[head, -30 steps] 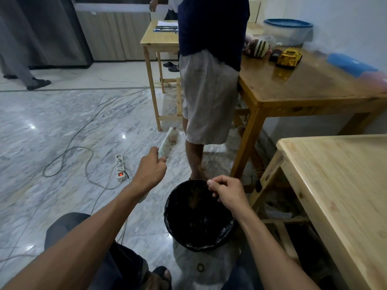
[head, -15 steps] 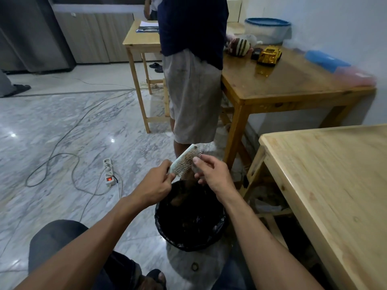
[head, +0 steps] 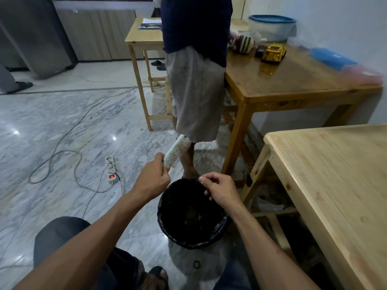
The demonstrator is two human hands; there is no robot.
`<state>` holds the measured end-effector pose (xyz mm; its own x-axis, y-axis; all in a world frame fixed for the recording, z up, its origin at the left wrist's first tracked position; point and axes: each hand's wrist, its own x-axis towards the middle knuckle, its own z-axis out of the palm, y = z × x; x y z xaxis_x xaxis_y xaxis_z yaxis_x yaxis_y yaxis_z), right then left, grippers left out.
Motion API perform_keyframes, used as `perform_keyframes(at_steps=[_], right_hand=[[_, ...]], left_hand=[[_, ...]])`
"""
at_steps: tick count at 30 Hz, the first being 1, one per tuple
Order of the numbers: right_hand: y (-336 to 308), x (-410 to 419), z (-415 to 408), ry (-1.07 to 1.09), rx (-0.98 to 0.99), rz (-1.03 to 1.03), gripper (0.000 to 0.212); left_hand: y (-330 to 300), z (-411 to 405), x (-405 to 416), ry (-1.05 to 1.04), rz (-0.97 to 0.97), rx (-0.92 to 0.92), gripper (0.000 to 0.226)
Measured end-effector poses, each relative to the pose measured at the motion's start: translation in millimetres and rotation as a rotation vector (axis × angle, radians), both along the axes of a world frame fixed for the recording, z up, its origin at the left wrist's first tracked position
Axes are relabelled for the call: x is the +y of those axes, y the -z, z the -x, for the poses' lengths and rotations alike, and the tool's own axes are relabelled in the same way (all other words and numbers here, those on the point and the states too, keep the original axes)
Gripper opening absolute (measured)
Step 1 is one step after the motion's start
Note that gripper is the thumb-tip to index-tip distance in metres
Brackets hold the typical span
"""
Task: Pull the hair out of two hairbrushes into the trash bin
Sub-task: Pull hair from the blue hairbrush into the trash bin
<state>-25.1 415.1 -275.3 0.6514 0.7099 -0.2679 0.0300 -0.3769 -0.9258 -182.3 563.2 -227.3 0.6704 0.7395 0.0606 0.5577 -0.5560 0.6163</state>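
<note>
My left hand [head: 154, 182] grips the handle of a pale green hairbrush [head: 177, 152]. The brush points up and away, bristles facing right, just left of and above the trash bin [head: 162, 220]. The bin stands on the floor between my knees, round and lined with a black bag. My right hand [head: 218, 190] hovers over the bin's far rim with fingers curled. Its thumb and forefinger pinch a small dark wisp of hair that hardly shows against the black liner. Only one hairbrush is in view.
A person in grey shorts [head: 196, 97] stands just beyond the bin. A light wooden table [head: 326, 185] is close on my right, a darker table [head: 293, 80] with toys behind it. A power strip [head: 111, 169] and cables lie on the marble floor at left.
My right hand came up from the bin to the bristles, then dropped back over the bin with its fingers pinched. My left hand kept the brush and tilted it upright again.
</note>
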Motion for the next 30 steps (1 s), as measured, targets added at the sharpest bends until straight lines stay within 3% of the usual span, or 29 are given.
perform_keyframes(at_steps=[7,9,12,18,22,27,30], right_hand=[[-21,12,-2,-0.011,0.15,-0.108,0.05],[-24,18,-1,-0.037,0.184,-0.156,0.046],[-23,22,4,-0.095,0.12,-0.161,0.016],[1,14,1,-0.032,-0.094,0.013,0.018],[0,4,0,-0.081,-0.104,0.031,0.013],[-24,19,0,-0.034,0.02,-0.022,0.042],[-38,24,-2,-0.012,0.004,-0.084,0.047]], left_hand=[[3,0,-8,0.11,-0.069,0.062,0.01],[2,-1,-10,0.138,-0.076,0.063,0.011],[0,-4,-12,0.144,-0.064,0.057,0.01],[-8,2,7,-0.146,0.072,-0.073,0.005],[-10,8,15,-0.092,0.068,-0.028,0.008],[-6,3,2,-0.047,0.102,-0.057,0.006],[-5,0,-4,-0.021,0.103,-0.042,0.008]])
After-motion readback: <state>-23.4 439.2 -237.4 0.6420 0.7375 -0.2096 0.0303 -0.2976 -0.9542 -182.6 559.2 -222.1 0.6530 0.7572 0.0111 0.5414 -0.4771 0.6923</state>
